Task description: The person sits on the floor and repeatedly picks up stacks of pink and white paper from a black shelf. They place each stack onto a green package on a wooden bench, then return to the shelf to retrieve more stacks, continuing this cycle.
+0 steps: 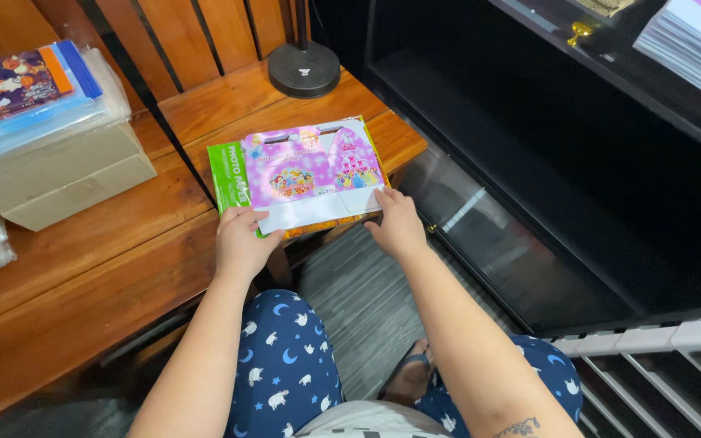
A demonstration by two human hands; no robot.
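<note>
A round black lamp base (303, 70) stands on the wooden table (83, 276). A beige cardboard box (66, 174) at left carries clear-wrapped colourful packets (22, 89). A stack of white sheets (691, 45) rests on the dark shelf (578, 73).

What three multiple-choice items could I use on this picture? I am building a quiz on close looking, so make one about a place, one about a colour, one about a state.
1. Where does the black round lamp base stand?
A. At the far end of the wooden table
B. On the floor
C. On the cardboard box

2. What colour is the strip along the left edge of the paper packet under the printed sheet?
A. Red
B. Green
C. Grey

3. How does the pink printed sheet lie?
A. Rolled into a tube
B. Crumpled in a ball
C. Flat on the packet, with the left hand and the right hand at its near edge

Key: 1 A, the base sits on the wood behind the sheet. 2 B, the strip is bright green. 3 C, the sheet lies spread out, fingers on its near corners.
</note>
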